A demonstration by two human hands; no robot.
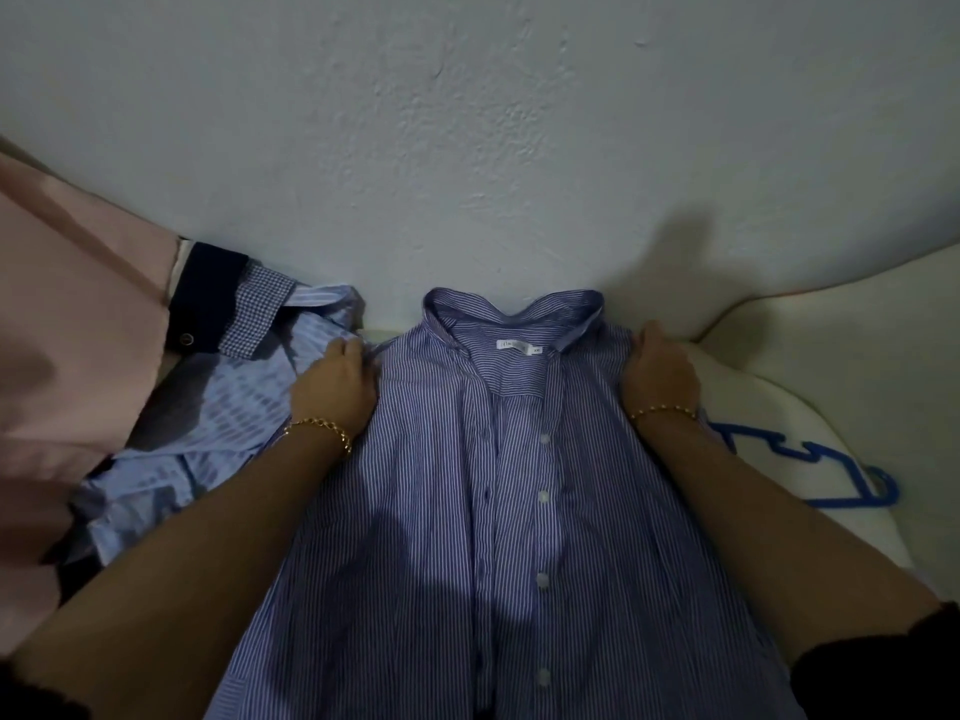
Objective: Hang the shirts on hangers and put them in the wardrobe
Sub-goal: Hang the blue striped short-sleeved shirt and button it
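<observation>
A blue and white striped shirt [498, 511] lies face up in the middle, collar toward the wall, front partly unbuttoned. My left hand [335, 384] grips its left shoulder. At the opposite shoulder, my right hand [657, 371] holds the fabric too. A blue plastic hanger [831, 475] lies on the white surface to the right, partly hidden by my right forearm. No wardrobe is in view.
A light blue striped shirt [228, 423] with a dark checked cuff lies crumpled on the left. A pink garment [67, 330] covers the far left. A white cushion or bedding [841, 350] lies to the right, and a pale wall [467, 122] stands close behind.
</observation>
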